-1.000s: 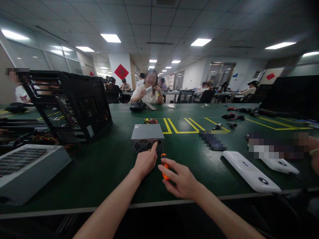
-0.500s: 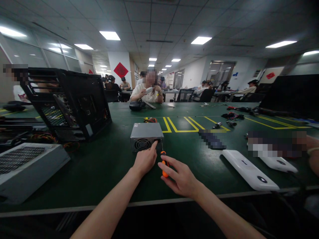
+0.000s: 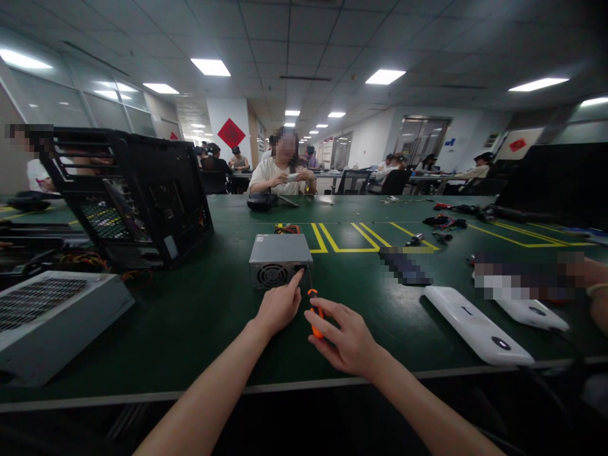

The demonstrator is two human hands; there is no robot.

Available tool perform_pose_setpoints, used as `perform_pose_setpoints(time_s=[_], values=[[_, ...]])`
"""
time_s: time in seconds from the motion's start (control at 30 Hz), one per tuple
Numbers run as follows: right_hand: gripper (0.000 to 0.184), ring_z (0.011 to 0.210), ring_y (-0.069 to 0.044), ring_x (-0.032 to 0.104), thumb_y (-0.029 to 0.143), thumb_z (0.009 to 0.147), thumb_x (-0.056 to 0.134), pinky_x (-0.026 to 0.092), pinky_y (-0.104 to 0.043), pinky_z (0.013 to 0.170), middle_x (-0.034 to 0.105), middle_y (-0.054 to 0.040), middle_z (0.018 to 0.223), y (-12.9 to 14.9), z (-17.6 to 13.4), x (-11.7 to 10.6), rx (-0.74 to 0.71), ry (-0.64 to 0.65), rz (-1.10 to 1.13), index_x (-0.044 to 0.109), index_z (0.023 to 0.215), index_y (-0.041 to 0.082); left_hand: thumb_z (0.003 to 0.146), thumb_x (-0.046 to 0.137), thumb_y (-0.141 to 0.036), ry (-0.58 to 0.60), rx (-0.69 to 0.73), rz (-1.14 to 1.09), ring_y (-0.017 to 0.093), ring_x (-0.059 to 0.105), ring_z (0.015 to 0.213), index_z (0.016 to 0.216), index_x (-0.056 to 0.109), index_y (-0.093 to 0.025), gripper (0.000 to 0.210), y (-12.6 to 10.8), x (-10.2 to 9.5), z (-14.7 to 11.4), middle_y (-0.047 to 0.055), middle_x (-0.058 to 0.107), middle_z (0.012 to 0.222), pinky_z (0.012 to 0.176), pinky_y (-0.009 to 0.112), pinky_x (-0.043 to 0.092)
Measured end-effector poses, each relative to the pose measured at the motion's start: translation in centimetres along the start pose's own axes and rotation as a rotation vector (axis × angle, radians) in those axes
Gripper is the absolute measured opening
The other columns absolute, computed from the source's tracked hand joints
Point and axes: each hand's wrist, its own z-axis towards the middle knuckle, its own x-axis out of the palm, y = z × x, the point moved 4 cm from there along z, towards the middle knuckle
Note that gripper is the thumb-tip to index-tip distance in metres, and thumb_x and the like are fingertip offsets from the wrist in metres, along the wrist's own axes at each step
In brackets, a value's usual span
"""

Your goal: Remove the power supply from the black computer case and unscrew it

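Observation:
A grey computer power supply sits on the green table, its fan grille and socket side facing me. My left hand reaches to it, the index finger stretched out and touching the face near the power socket; the other fingers are bent and partly hidden. In my right hand is an orange and black screwdriver, gripped between thumb and fingers. Its thin shaft points up at the right edge of the power supply's face. Whether the tip sits in a screw is too small to tell.
At left stand a black computer case and a larger grey power supply. To the right lie a dark phone-like object, white devices and cables. A person sits opposite; another person's hand shows at far right.
Both my hands and the screwdriver stay at the power supply's face, with only slight shifts. The person opposite has lowered the white object in their hands.

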Motion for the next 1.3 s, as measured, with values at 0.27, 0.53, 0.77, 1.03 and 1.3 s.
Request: perform_pose_setpoints(time_s=[0.27,0.53,0.77,1.03,1.3], values=[[0.037,0.099,-0.022,0.054,0.026,0.076,0.055,0.050,-0.033,0.074,0.052,-0.0174,0.110,-0.37,-0.21,0.26,0.052,-0.067,0.081,0.040,0.108,0.014,0.087,0.025,-0.030,-0.015,-0.017,-0.036,0.020,0.063,0.072,0.135,0.018,-0.021,0.049,0.16,0.06,0.06,0.007,0.067,0.082,0.065,0.028,0.044],[0.036,0.094,-0.021,0.056,0.019,0.077,0.056,0.050,-0.034,0.072,0.054,-0.0159,0.110,-0.67,-0.48,0.20,0.048,-0.138,-0.001,0.041,0.109,0.016,0.086,0.029,-0.028,-0.028,-0.034,-0.034,0.019,0.063,0.071,0.134,0.021,-0.023,0.049,0.41,0.36,0.25,0.006,0.067,0.082,0.063,0.027,0.043],[0.038,0.105,-0.022,0.051,0.022,0.079,0.051,0.050,-0.033,0.076,0.048,-0.0175,0.117,-0.43,-0.32,0.47,0.046,-0.036,0.051,0.038,0.115,0.016,0.086,0.028,-0.028,-0.024,-0.030,-0.054,0.018,0.063,0.069,0.134,0.021,-0.023,0.049,0.35,0.27,0.19,0.005,0.066,0.079,0.064,0.027,0.043],[0.032,0.091,-0.021,0.059,0.026,0.078,0.055,0.051,-0.032,0.067,0.057,-0.0153,0.107,-0.62,-0.54,0.45,0.041,-0.115,-0.031,0.043,0.105,0.016,0.086,0.028,-0.028,-0.007,-0.040,-0.056,0.018,0.063,0.071,0.134,0.021,-0.021,0.049,0.26,0.12,0.16,0.006,0.066,0.081,0.065,0.027,0.043],[0.039,0.105,-0.022,0.052,0.022,0.081,0.048,0.050,-0.033,0.076,0.049,-0.0179,0.116,-0.15,0.08,0.28,0.034,0.011,0.036,0.038,0.118,0.014,0.086,0.029,-0.027,0.027,-0.064,-0.067,0.017,0.063,0.073,0.134,0.021,-0.021,0.049,0.14,-0.13,0.12,0.006,0.066,0.083,0.068,0.027,0.043]])
